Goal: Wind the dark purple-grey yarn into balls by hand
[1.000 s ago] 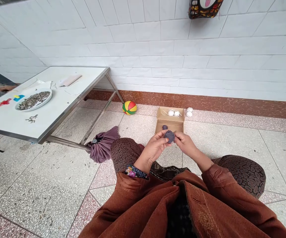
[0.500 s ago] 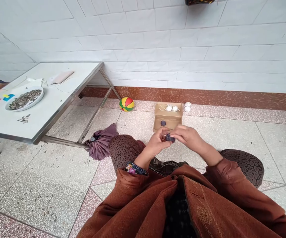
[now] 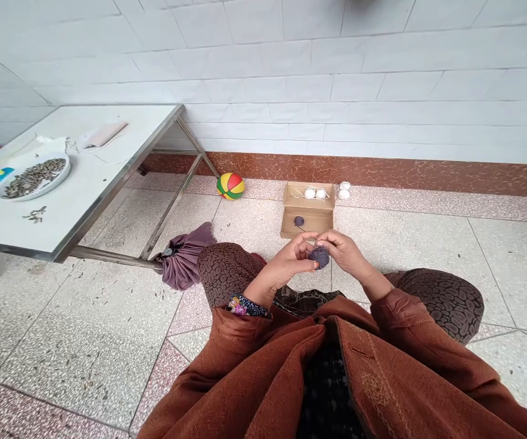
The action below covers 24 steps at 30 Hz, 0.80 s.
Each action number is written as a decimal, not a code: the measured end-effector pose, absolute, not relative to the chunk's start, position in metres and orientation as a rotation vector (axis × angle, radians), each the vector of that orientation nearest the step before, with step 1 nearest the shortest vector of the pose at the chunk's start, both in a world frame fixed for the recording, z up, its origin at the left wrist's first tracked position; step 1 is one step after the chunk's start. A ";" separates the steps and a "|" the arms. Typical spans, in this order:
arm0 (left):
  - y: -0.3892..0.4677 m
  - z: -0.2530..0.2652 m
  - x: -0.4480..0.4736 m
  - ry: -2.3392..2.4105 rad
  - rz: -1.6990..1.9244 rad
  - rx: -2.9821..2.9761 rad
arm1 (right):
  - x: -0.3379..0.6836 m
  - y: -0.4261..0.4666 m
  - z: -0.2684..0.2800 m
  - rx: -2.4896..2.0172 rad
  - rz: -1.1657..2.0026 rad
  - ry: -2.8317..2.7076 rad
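A dark purple-grey yarn ball (image 3: 320, 258) is between my two hands, in front of my knees. My left hand (image 3: 289, 263) grips it from the left, thumb below and fingers above. At its upper right, the fingertips of my right hand (image 3: 343, 249) are pinched together, by the strand as far as I can see. Beyond them an open cardboard box (image 3: 318, 218) lies on the floor. A second dark yarn ball (image 3: 298, 221) sits in the box, a strand running from it towards my hands. White yarn balls (image 3: 309, 192) rest in the lid part.
More white balls (image 3: 344, 190) lie right of the box by the wall. A colourful ball (image 3: 231, 186) is near the leg of a white table (image 3: 121, 158). On the table stands a plate of seeds (image 3: 35, 178). A purple cloth bag (image 3: 185, 256) lies left of my knee.
My right hand has shifted from on top of the yarn ball to its upper right side, so more of the ball shows. The ball has moved slightly right. The view has tilted a little.
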State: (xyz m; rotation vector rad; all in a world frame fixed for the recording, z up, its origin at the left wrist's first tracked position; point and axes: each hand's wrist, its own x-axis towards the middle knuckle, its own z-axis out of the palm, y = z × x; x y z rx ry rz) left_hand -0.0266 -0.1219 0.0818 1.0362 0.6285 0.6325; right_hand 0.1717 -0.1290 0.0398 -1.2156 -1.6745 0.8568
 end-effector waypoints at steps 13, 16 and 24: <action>-0.113 0.060 -0.031 1.024 0.807 1.131 | 0.160 -0.155 0.066 -1.052 0.663 -2.094; -0.118 0.063 -0.029 0.889 0.698 1.212 | 0.170 -0.134 0.076 -1.027 0.594 -2.095; -0.121 0.071 -0.028 0.731 0.858 0.871 | 0.167 -0.128 0.033 -1.176 0.638 -1.971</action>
